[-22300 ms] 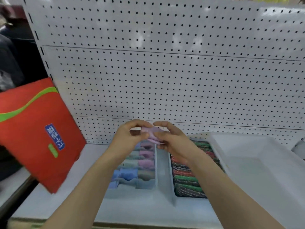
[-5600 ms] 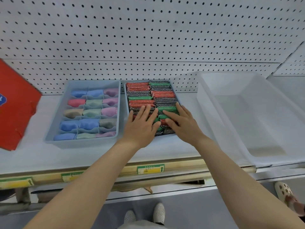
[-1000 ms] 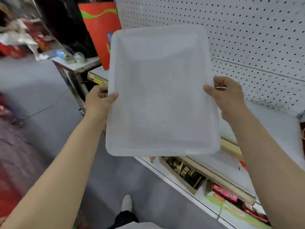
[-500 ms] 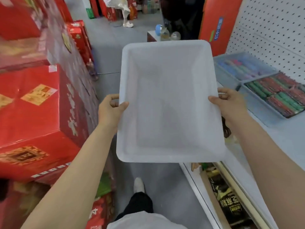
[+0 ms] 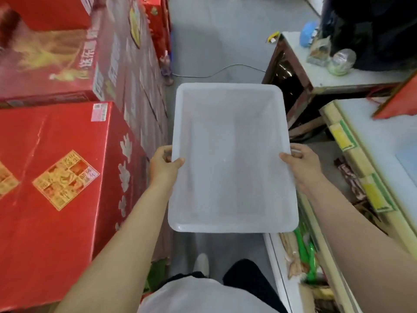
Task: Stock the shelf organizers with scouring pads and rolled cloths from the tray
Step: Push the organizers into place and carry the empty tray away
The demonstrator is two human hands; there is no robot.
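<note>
I hold the white plastic tray (image 5: 230,154) level in front of me over the aisle floor, and nothing lies in it. My left hand (image 5: 163,166) grips its left rim with the thumb over the edge. My right hand (image 5: 303,166) grips the right rim the same way. A pale blue corner (image 5: 409,164) at the right edge looks like a shelf organizer. No scouring pads or rolled cloths show in this view.
Stacked red cartons (image 5: 56,168) fill the left side of the aisle. The white shelf (image 5: 372,136) runs along the right, with a red bag (image 5: 399,102) on it. A small table (image 5: 334,71) with bottles stands ahead right. A cable (image 5: 216,72) crosses the grey floor.
I have turned further left away from the shelf, still carrying the tray in both hands. The filled organizers have left the view, and the red cartons and aisle floor now fill it.
</note>
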